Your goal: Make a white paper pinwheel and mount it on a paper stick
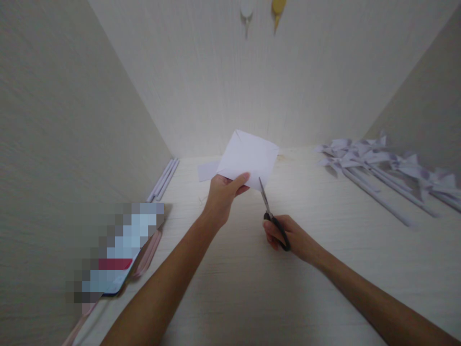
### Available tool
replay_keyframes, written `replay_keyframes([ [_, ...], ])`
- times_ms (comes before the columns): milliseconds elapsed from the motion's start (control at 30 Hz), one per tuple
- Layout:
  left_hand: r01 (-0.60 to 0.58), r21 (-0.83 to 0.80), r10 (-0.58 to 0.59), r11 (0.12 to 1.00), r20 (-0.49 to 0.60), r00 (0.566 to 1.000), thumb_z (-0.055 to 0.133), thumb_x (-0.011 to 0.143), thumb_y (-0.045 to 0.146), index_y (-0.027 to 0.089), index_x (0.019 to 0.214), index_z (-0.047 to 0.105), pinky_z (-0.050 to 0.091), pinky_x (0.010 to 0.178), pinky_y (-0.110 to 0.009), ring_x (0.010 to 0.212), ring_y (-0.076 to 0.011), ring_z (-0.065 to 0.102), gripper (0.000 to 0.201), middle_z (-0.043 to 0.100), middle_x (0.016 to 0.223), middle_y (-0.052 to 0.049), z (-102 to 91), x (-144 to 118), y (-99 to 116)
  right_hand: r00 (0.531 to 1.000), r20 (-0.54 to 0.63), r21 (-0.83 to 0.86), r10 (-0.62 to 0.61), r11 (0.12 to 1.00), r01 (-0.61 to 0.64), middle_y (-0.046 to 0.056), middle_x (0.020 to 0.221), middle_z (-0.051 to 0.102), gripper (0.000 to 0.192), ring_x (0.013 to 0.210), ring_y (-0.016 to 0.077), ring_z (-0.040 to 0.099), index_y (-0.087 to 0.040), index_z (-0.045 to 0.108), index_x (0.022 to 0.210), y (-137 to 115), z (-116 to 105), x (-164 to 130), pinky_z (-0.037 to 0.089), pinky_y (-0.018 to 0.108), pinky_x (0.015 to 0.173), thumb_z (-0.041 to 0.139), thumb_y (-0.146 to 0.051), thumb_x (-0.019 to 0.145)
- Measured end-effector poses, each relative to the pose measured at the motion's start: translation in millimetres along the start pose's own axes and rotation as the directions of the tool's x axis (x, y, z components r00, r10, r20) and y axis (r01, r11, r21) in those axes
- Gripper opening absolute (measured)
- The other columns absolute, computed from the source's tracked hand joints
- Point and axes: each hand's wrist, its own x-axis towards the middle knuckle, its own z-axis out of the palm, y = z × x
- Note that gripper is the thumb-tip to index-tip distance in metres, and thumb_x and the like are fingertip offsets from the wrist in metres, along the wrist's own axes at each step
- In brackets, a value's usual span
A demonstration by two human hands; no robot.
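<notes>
A square sheet of white paper (248, 156), with slits or creases running in from its corners, is held up above the table. My left hand (225, 194) pinches its near edge, thumb on top and fingers underneath. From the right, my right hand (284, 235) grips a pair of scissors (267, 202) by the black handles. The scissor blades point away from me, and their tips meet the paper's near right corner. Behind my left hand, another piece of white paper (208, 170) lies on the table.
Several white paper pinwheels (370, 156) on rolled paper sticks lie at the right. Loose paper sticks (163, 178) rest at the back left. A phone (122, 283), partly blurred out, leans on a pink stand (148, 254) at the left. Two hooks (278, 7) hang on the back wall.
</notes>
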Motion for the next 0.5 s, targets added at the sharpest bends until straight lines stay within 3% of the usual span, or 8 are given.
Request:
replay_keyframes([
  [500, -0.001, 0.011, 0.001, 1.0, -0.01, 1.0, 0.064, 0.061, 0.028, 0.015, 0.086, 0.061, 0.049, 0.068, -0.023, 0.075, -0.0108, 0.059, 0.028, 0.065, 0.087, -0.003, 0.0, 0.9, -0.4, 1.0, -0.001, -0.02, 0.007, 1.0, -0.007, -0.001, 0.041, 0.043, 0.052, 0.038, 0.0069, 0.037, -0.016, 0.041, 0.047, 2.2, 0.6, 1.1, 0.027, 0.022, 0.04, 0.035, -0.059, 0.075],
])
